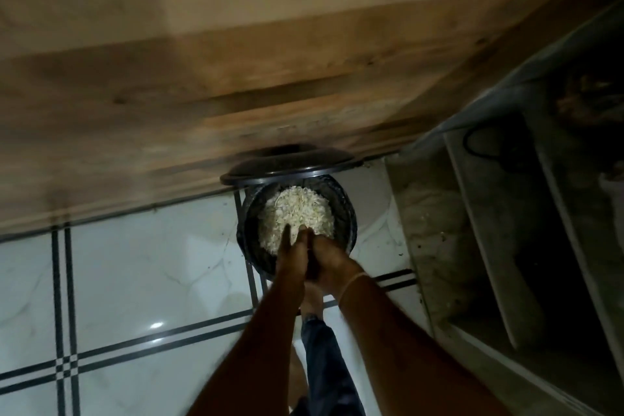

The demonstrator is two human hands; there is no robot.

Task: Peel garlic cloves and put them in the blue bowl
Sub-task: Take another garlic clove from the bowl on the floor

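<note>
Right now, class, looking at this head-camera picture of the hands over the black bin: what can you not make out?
Anything held between the left hand and right hand: head view, the joined hands hide it.
The pale heap in the black bin: head view, blurred and dim; skins or cloves, unclear.
What lies on the shelves at the right: head view, too dark.

Bin [345, 213] open above (lid [290, 164] tipped back); shelf [434, 213] crowds right.
</note>
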